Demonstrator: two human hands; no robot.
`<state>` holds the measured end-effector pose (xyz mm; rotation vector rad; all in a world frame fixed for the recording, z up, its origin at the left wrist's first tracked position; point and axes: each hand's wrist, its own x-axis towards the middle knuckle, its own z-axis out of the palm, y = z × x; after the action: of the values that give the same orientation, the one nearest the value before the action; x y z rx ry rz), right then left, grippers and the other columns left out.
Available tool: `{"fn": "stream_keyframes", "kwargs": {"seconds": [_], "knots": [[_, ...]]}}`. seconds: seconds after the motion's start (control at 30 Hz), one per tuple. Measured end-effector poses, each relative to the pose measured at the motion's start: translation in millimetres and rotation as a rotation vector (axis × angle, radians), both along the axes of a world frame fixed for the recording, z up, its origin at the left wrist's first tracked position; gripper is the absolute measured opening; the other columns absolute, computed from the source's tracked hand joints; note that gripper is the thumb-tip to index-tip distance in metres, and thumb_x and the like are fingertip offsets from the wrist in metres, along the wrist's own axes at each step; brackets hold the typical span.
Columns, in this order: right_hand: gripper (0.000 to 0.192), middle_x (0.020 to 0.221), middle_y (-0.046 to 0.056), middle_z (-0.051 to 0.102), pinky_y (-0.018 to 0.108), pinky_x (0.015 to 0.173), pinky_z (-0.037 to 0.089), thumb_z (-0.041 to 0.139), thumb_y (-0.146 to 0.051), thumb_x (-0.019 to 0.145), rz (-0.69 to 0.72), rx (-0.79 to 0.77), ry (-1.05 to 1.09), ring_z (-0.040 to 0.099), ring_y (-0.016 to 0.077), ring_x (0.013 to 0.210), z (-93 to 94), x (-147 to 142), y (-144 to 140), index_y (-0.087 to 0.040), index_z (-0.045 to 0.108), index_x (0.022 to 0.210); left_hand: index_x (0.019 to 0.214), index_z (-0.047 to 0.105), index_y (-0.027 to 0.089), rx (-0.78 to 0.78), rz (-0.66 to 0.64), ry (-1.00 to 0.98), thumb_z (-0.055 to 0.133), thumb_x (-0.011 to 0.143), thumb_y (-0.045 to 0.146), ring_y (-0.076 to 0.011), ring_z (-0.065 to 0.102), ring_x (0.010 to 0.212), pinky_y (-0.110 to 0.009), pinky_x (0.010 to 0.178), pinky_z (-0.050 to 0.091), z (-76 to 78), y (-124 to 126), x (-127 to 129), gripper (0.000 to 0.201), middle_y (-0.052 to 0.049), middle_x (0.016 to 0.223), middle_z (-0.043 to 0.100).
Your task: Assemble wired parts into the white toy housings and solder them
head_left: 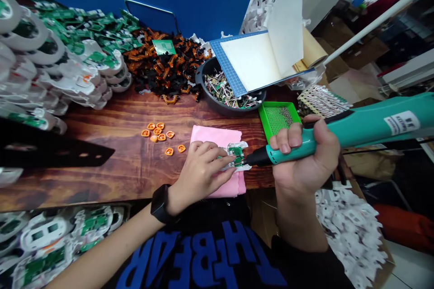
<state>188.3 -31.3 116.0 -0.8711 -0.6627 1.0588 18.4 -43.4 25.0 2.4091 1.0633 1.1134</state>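
Observation:
Wrapped around a teal electric screwdriver (369, 117), my right hand (305, 153) points its black tip left at a small green circuit board (236, 155). That board sits inside a white plastic housing (242, 168). My left hand (206, 167), wearing a black wristband, presses the housing with its fingers, which hide the left part of it. Underneath lies a folded pink cloth (217, 133). The screwdriver's tip is at the board's right edge; whether it touches a screw I cannot tell. Several small orange pieces (162, 137) are scattered on the wooden table left of the cloth.
A green tray (265, 122) of small screws stands behind the screwdriver. Behind it are a dark bowl (220, 107) of wired parts and an open notebook (247, 61). Black-and-orange parts (166, 72) and white housings (81, 72) are piled left. A box of white parts (349, 235) sits lower right.

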Motion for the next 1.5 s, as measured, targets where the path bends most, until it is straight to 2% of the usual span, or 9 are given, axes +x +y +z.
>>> {"fn": "stream_keyframes", "kwargs": {"seconds": [0.17, 0.73, 0.77, 0.83, 0.93, 1.0, 1.13, 1.3, 1.5], "knots": [[0.011, 0.048, -0.008, 0.042, 0.021, 0.046, 0.036, 0.055, -0.032, 0.083, -0.003, 0.004, 0.030, 0.037, 0.0071, 0.041, -1.9, -2, -2, -0.022, 0.051, 0.080, 0.086, 0.070, 0.021, -0.008, -0.034, -0.055, 0.064, 0.087, 0.022, -0.0166, 0.057, 0.081, -0.036, 0.074, 0.034, 2.2, 0, 4, 0.006, 0.000, 0.082, 0.073], [0.010, 0.047, -0.009, 0.043, 0.021, 0.045, 0.038, 0.055, -0.032, 0.082, 0.028, 0.031, 0.018, 0.038, 0.0075, 0.040, -4.9, -1, -5, -0.022, 0.052, 0.083, 0.090, 0.069, 0.021, -0.054, -0.041, -0.059, 0.060, 0.090, 0.026, -0.0180, 0.058, 0.085, -0.036, 0.077, 0.037, 0.2, -2, 5, 0.010, 0.000, 0.084, 0.073], [0.010, 0.047, -0.009, 0.043, 0.021, 0.045, 0.038, 0.055, -0.032, 0.082, 0.026, 0.031, 0.016, 0.038, 0.0075, 0.040, -5.1, -1, -5, -0.022, 0.052, 0.083, 0.096, 0.068, 0.021, -0.071, -0.041, -0.047, 0.062, 0.089, 0.030, -0.0188, 0.058, 0.088, -0.036, 0.079, 0.038, 0.0, -2, 5, 0.013, -0.001, 0.087, 0.073], [0.010, 0.047, -0.009, 0.042, 0.021, 0.045, 0.038, 0.055, -0.032, 0.082, 0.020, 0.029, 0.007, 0.038, 0.0074, 0.040, -5.5, 0, -4, -0.022, 0.051, 0.082, 0.113, 0.062, 0.019, -0.116, -0.044, 0.002, 0.067, 0.083, 0.039, -0.0224, 0.056, 0.100, -0.039, 0.087, 0.039, -1.5, -1, 4, 0.036, -0.006, 0.103, 0.071], [0.012, 0.047, -0.009, 0.042, 0.021, 0.045, 0.037, 0.056, -0.033, 0.081, 0.010, 0.032, -0.031, 0.039, 0.0072, 0.040, -7.3, 2, -3, -0.022, 0.051, 0.083, 0.130, 0.050, 0.014, -0.193, -0.015, 0.117, 0.073, 0.074, 0.046, -0.0303, 0.047, 0.120, -0.046, 0.102, 0.034, -7.4, 2, 3, 0.068, -0.014, 0.129, 0.058], [0.014, 0.048, -0.009, 0.043, 0.022, 0.045, 0.037, 0.057, -0.034, 0.081, -0.010, 0.030, -0.076, 0.039, 0.0073, 0.040, -9.9, 3, -3, -0.022, 0.050, 0.084, 0.131, 0.050, 0.015, -0.260, 0.014, 0.177, 0.071, 0.076, 0.044, -0.0312, 0.047, 0.121, -0.048, 0.103, 0.035, -12.9, 4, 3, 0.066, -0.015, 0.132, 0.055], [0.018, 0.048, -0.010, 0.044, 0.022, 0.045, 0.037, 0.061, -0.033, 0.078, -0.060, -0.003, -0.183, 0.041, 0.0078, 0.040, -19.1, 3, -3, -0.022, 0.051, 0.087, 0.128, 0.052, 0.016, -0.348, 0.017, 0.200, 0.068, 0.080, 0.040, -0.0273, 0.055, 0.110, -0.043, 0.093, 0.044, -20.3, 7, 4, 0.056, -0.011, 0.120, 0.061], [0.018, 0.047, -0.009, 0.045, 0.023, 0.044, 0.039, 0.063, -0.031, 0.077, -0.100, -0.001, -0.274, 0.043, 0.0087, 0.039, -32.8, 1, -3, -0.021, 0.052, 0.086, 0.126, 0.055, 0.017, -0.350, 0.005, 0.178, 0.072, 0.077, 0.040, -0.0273, 0.055, 0.107, -0.043, 0.090, 0.045, -20.9, 10, 4, 0.056, -0.010, 0.117, 0.063], [0.013, 0.048, -0.008, 0.048, 0.023, 0.044, 0.038, 0.063, -0.028, 0.079, -0.094, 0.002, -0.248, 0.044, 0.0087, 0.041, -43.4, 0, -3, -0.021, 0.054, 0.086, 0.125, 0.055, 0.017, -0.346, -0.001, 0.148, 0.071, 0.078, 0.039, -0.0279, 0.055, 0.107, -0.044, 0.089, 0.045, -23.4, 10, 4, 0.054, -0.011, 0.116, 0.063]]}}
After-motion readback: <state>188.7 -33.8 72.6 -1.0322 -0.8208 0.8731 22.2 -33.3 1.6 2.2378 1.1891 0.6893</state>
